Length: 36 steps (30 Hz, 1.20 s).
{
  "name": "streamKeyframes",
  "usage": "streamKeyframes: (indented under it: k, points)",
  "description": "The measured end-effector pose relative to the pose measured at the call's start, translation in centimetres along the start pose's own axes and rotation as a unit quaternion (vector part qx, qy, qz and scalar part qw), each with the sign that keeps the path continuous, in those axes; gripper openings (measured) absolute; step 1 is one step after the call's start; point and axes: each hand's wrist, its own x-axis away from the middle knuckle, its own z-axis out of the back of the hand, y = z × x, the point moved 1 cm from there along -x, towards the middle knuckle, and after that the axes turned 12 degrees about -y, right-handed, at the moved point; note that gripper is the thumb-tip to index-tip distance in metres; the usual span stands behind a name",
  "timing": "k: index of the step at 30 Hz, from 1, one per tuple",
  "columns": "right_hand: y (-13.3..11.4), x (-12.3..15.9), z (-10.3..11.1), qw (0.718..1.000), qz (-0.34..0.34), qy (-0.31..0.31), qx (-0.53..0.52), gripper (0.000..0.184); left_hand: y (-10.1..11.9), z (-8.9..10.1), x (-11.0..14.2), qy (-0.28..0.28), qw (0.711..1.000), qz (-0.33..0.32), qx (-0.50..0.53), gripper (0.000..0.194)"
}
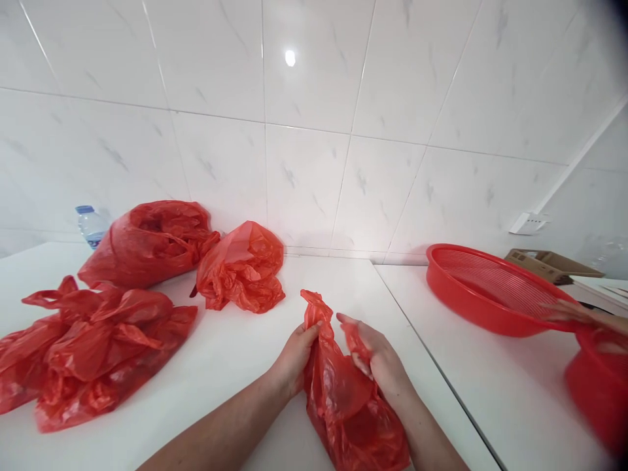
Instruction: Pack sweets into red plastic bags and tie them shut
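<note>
A red plastic bag [343, 399] lies in front of me on the white table, and its contents cannot be made out. My left hand [297, 360] is closed round the bag's upper left part, with a twisted end sticking up above the thumb. On the other side, my right hand [377, 356] grips a gathered piece of the bag's top, its index finger pointing out. Between the two hands the top of the bag is pulled apart into two ends. Nearest beyond my hands is a crumpled red bag [243, 268].
Full red bags [152, 242] and knotted red bags [98, 347] lie at the left, a water bottle [91, 226] behind them. At the right, another person's hand [579, 314] touches a red sieve basket [471, 307]. A cardboard box [549, 265] stands behind. A seam [441, 373] divides the tables.
</note>
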Motion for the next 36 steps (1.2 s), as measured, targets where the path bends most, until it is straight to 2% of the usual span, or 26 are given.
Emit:
streamKeyframes:
  k: [3, 5, 7, 9, 11, 15, 17, 19, 20, 22, 23, 24, 26, 29, 31, 33, 36]
  points:
    - [-0.2, 0.1, -0.6, 0.999, -0.023, -0.037, 0.023, 0.065, 0.3, -0.4, 0.3, -0.03, 0.999, -0.01, -0.042, 0.017]
    - [-0.1, 0.0, -1.0, 0.997, -0.012, -0.071, 0.013, 0.067, 0.4, -0.8, 0.5, -0.064, 0.994, 0.002, -0.09, 0.015]
    - [0.2, -0.2, -1.5, 0.996, 0.006, -0.088, -0.005, 0.058, 0.4, -1.1, 0.7, -0.093, 0.984, 0.008, -0.153, 0.009]
    - [0.6, -0.5, -1.6, 0.997, 0.001, -0.075, -0.006, 0.04, 0.3, -1.3, 0.8, -0.111, 0.972, 0.006, -0.207, 0.005]
    - [1.0, -0.8, -1.5, 0.999, -0.029, -0.037, 0.004, 0.028, 0.2, -1.3, 0.8, -0.105, 0.968, -0.005, -0.226, 0.004]
    - [1.5, -1.5, -0.6, 0.998, -0.039, 0.039, -0.005, 0.028, 0.3, -1.4, 1.2, -0.026, 0.972, -0.07, -0.225, 0.033]
    - [1.6, -1.7, -0.3, 0.998, -0.035, 0.049, -0.021, 0.029, 0.5, -1.7, 1.7, -0.025, 0.956, -0.12, -0.268, 0.043]
    - [1.8, -1.9, -0.1, 0.998, -0.026, 0.046, -0.037, 0.026, 0.6, -2.0, 2.0, -0.048, 0.931, -0.168, -0.321, 0.05]
    - [1.8, -1.9, -0.1, 0.998, -0.024, 0.044, -0.042, 0.024, 0.6, -2.1, 2.1, -0.055, 0.919, -0.188, -0.341, 0.048]
    - [1.8, -1.7, -0.2, 0.998, -0.025, 0.042, -0.05, 0.021, 0.6, -2.1, 2.0, -0.044, 0.908, -0.209, -0.36, 0.027]
    - [1.6, -1.6, -0.2, 0.997, -0.03, 0.04, -0.051, 0.019, 0.5, -1.9, 1.8, -0.033, 0.913, -0.202, -0.352, 0.013]
    - [1.5, -1.4, -0.3, 0.998, -0.032, 0.032, -0.05, 0.02, 0.5, -1.7, 1.6, -0.026, 0.924, -0.184, -0.335, 0.007]
    - [1.1, -0.9, -0.3, 0.998, -0.023, 0.001, -0.059, 0.026, 0.4, -1.3, 1.2, -0.026, 0.95, -0.131, -0.283, 0.016]
    - [0.6, -0.6, -0.3, 0.994, 0.002, -0.042, -0.105, 0.052, 0.5, -1.2, 1.1, -0.065, 0.971, -0.084, -0.214, 0.019]
    - [0.7, -0.7, -0.1, 0.988, 0.007, -0.061, -0.14, 0.067, 0.5, -1.3, 1.2, -0.108, 0.972, -0.076, -0.197, 0.02]
    - [1.0, -1.0, 0.3, 0.985, 0.003, -0.071, -0.155, 0.072, 0.4, -1.2, 1.1, -0.118, 0.965, -0.076, -0.223, 0.016]
    - [1.4, -1.2, 1.0, 0.989, 0.002, -0.052, -0.14, 0.055, 0.3, -0.6, 0.7, -0.051, 0.941, -0.077, -0.326, 0.012]
